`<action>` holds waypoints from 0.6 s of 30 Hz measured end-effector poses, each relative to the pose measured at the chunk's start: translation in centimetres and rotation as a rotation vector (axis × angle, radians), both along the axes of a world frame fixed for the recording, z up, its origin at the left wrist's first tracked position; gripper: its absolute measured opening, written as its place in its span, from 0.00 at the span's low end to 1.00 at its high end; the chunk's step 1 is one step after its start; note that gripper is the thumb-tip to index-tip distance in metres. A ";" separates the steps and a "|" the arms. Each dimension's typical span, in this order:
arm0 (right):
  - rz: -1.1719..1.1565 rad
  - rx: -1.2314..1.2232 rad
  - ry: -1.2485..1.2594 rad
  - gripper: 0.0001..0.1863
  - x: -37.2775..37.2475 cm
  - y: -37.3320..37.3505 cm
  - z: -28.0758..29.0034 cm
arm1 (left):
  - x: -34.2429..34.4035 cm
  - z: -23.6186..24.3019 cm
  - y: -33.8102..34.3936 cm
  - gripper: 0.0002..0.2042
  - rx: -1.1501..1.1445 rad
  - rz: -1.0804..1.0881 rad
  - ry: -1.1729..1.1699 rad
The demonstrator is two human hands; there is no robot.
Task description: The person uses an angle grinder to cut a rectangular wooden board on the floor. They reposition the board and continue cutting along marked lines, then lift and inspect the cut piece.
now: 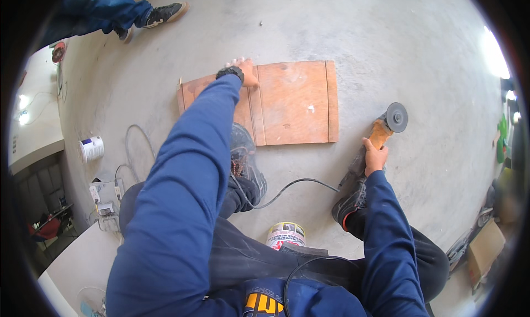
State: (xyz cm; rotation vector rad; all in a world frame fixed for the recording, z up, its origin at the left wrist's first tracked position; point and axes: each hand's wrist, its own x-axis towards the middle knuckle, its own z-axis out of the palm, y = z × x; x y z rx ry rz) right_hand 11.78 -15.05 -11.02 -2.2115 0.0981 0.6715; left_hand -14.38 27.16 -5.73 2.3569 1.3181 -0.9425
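A reddish-brown wooden panel [298, 110] lies flat on the floor ahead of me, with a strip across its middle and another along its right edge. My left hand [245, 73] grips its far edge, fingers at the rim and thumb on the face near the middle strip. Off to the panel's right, my right hand [376, 156] is wrapped round the body of an angle grinder [381, 132]. The grinder's grey disc [397, 117] faces up, apart from the panel. Its black cord [281, 188] curves left between my feet.
My left shoe [245, 157] is at the panel's near edge. A paint bucket [286, 234] stands between my legs. Left lie a white can [91, 149] and a power outlet box [105, 193] with cables. Another person's shoes [165, 14] are at the far left; a cardboard box [486, 248] is right.
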 end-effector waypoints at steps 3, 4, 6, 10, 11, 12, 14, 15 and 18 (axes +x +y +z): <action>0.051 -0.121 -0.061 0.37 -0.7 0.0 0.1 | -0.5 2.8 1.9 0.47 -0.073 -0.118 0.008; 0.066 -0.145 -0.082 0.37 -1.0 0.1 0.1 | -0.6 3.9 2.7 0.46 -0.136 -0.129 -0.009; 0.082 -0.237 -0.140 0.38 -1.5 0.6 0.3 | -1.5 6.1 3.5 0.38 -0.226 -0.191 -0.149; 0.126 -0.423 -0.200 0.40 -2.7 1.4 1.1 | -4.3 10.8 1.9 0.27 -0.223 -0.353 -0.421; 0.135 -0.438 -0.207 0.40 -2.9 1.5 1.3 | -5.1 12.0 0.9 0.26 -0.174 -0.401 -0.472; 0.141 -0.442 -0.202 0.40 -3.2 1.5 1.5 | -6.0 13.2 -0.3 0.25 -0.141 -0.408 -0.511; 0.124 -0.442 -0.198 0.39 -3.8 1.2 1.6 | -7.8 15.4 -2.7 0.22 -0.091 -0.393 -0.577; 0.151 -0.435 -0.209 0.39 -4.0 0.8 1.6 | -8.5 16.3 -3.8 0.22 -0.060 -0.404 -0.591; 0.202 -0.405 -0.210 0.38 -3.8 0.2 1.0 | -9.5 18.1 -5.7 0.19 0.041 -0.419 -0.623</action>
